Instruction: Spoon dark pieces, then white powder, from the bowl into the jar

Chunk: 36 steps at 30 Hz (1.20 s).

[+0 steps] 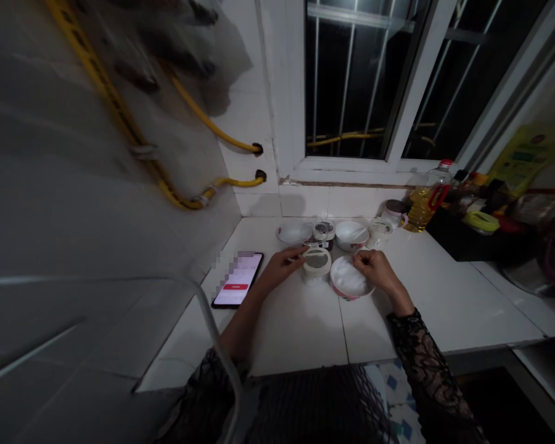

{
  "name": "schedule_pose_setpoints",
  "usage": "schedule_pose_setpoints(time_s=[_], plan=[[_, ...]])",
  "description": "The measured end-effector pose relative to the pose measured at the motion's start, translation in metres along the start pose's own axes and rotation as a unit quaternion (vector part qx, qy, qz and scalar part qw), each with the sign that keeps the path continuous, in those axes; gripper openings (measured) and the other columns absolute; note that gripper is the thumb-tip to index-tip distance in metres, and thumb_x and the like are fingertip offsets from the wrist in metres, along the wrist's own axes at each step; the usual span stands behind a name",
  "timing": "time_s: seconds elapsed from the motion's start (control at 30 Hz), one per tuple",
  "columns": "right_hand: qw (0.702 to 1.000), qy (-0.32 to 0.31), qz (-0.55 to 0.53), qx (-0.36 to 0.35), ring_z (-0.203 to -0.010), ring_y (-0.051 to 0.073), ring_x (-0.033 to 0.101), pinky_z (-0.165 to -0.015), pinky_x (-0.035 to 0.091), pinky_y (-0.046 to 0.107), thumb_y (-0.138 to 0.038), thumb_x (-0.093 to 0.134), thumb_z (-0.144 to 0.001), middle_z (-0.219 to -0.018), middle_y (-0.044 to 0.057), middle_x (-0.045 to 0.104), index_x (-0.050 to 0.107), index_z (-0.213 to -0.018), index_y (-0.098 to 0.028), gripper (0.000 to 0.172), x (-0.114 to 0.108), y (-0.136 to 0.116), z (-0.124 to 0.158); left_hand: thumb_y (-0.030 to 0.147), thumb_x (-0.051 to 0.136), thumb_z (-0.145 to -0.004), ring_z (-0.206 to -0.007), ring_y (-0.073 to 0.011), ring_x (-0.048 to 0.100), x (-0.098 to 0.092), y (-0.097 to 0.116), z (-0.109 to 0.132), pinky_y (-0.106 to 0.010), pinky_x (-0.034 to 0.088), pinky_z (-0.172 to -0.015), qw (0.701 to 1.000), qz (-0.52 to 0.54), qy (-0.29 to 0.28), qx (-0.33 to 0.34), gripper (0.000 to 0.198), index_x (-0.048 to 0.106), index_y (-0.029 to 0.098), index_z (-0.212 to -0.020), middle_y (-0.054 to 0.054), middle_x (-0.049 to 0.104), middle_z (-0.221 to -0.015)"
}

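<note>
My left hand (284,269) has its thumb and fingers at the left edge of a small white jar (317,264) with a see-through top. My right hand (375,269) is closed in a pinch over the right rim of a bowl (349,280) with a pink-patterned outside. White contents fill this bowl; whatever the pinch holds is hidden. Behind the jar stands another clear-topped jar (324,231) with dark contents. A bowl with a white spoon (351,235), a shallow bowl (294,232) and a third white jar (380,232) line the back.
A lit phone (238,280) lies left of my left arm. At the back right stand a lidded mug (394,214), an oil bottle (420,200) and a black tray (457,237) with bottles. A thin pale bar (217,336) crosses the near left. Tiled wall borders the counter.
</note>
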State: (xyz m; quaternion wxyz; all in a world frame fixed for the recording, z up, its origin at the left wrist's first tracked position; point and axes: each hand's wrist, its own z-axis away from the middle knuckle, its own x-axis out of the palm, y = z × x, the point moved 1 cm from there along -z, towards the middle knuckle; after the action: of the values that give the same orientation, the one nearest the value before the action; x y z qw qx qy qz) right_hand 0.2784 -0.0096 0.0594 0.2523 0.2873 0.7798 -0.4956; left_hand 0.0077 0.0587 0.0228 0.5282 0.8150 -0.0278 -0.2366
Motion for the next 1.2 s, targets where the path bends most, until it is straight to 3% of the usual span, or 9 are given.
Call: schedule_pose_setpoints(time_s=[0.2, 0.37, 0.5, 0.7, 0.9, 1.2], plan=[[0.998, -0.025, -0.062, 0.019, -0.051, 0.009, 0.027, -0.047, 0.022, 0.024, -0.046, 0.047, -0.081, -0.053, -0.004, 0.029, 0.033, -0.053, -0.022, 0.04, 0.0097, -0.0005, 0.0001, 0.045, 0.065, -0.08, -0.09, -0.0207, 0.067, 0.0001, -0.0008, 0.0004, -0.027, 0.054, -0.07, 1.0, 0.008, 0.004, 0.006, 0.046, 0.072, 0.018, -0.117, -0.01, 0.072, -0.114], [0.996, -0.009, -0.077, 0.043, -0.051, 0.009, 0.027, -0.047, 0.022, 0.024, -0.048, 0.047, -0.08, -0.053, -0.004, 0.028, 0.032, -0.053, -0.023, 0.04, 0.0058, 0.0038, 0.0, 0.046, 0.064, -0.08, -0.089, -0.02, 0.066, 0.0005, -0.0018, 0.0001, -0.026, 0.054, -0.068, 1.0, 0.008, 0.005, 0.01, 0.046, 0.072, 0.018, -0.116, -0.009, 0.072, -0.113], [0.997, 0.027, -0.046, 0.049, -0.052, 0.01, 0.03, -0.047, 0.023, 0.023, -0.047, 0.046, -0.08, -0.053, -0.003, 0.033, 0.036, -0.054, -0.022, 0.037, 0.0036, 0.0049, -0.0004, 0.046, 0.065, -0.081, -0.088, -0.0195, 0.066, 0.0006, -0.0007, 0.0002, -0.026, 0.054, -0.068, 1.0, 0.005, 0.003, 0.009, 0.046, 0.072, 0.018, -0.116, -0.009, 0.072, -0.111], [0.998, -0.006, -0.052, 0.032, -0.052, 0.01, 0.03, -0.047, 0.023, 0.023, -0.048, 0.046, -0.08, -0.053, -0.003, 0.032, 0.035, -0.053, -0.022, 0.039, 0.0097, 0.0031, -0.0005, 0.044, 0.065, -0.081, -0.089, -0.0198, 0.066, 0.0007, -0.0006, 0.0006, -0.026, 0.054, -0.068, 1.0, 0.01, 0.006, 0.01, 0.045, 0.072, 0.018, -0.116, -0.009, 0.072, -0.113], [0.996, 0.043, -0.029, 0.066, -0.051, 0.01, 0.03, -0.047, 0.023, 0.023, -0.048, 0.044, -0.078, -0.051, -0.003, 0.033, 0.035, -0.052, -0.022, 0.038, 0.0036, 0.0066, -0.0009, 0.046, 0.065, -0.08, -0.089, -0.0201, 0.067, 0.0002, -0.0001, 0.0004, -0.027, 0.054, -0.069, 1.0, 0.006, 0.006, 0.009, 0.046, 0.072, 0.018, -0.115, -0.009, 0.073, -0.111], [0.997, 0.048, 0.015, 0.066, -0.051, 0.01, 0.036, -0.047, 0.025, 0.023, -0.043, 0.045, -0.077, -0.05, -0.002, 0.04, 0.04, -0.051, -0.021, 0.034, -0.0001, 0.0067, 0.0002, 0.045, 0.064, -0.08, -0.088, -0.0198, 0.067, 0.0, 0.0029, 0.0011, -0.026, 0.054, -0.068, 1.0, 0.0, 0.006, 0.009, 0.045, 0.072, 0.019, -0.115, -0.008, 0.073, -0.112]])
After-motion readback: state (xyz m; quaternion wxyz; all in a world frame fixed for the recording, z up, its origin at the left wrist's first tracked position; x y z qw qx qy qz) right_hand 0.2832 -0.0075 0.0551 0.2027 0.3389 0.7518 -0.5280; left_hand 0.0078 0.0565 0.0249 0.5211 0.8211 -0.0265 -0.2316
